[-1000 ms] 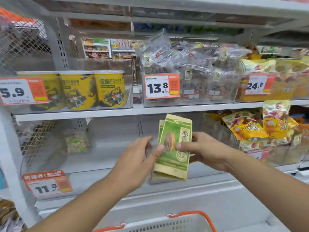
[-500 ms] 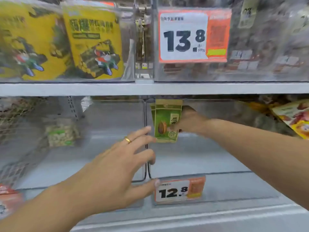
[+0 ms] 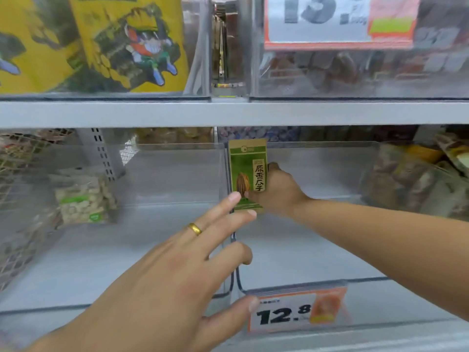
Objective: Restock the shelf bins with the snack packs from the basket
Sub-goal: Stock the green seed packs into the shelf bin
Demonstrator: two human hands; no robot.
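Note:
A green and tan snack pack stands upright at the back left of a clear shelf bin marked 12.8. My right hand reaches deep into that bin and grips the pack from its right side, thumb on the front. My left hand, with a gold ring, hovers spread at the bin's front, its fingers straight and its fingertips near the divider between two bins. It holds nothing. The basket is out of view.
The clear bin to the left holds one pale nut pack. Orange and yellow packs fill the bin at right. The shelf above carries yellow tubs and a bin with a 13.8 tag.
The view has moved in closer to the lower shelf. My right hand has carried the pack from in front of the shelf deep into the 12.8 bin; my left hand let go of it.

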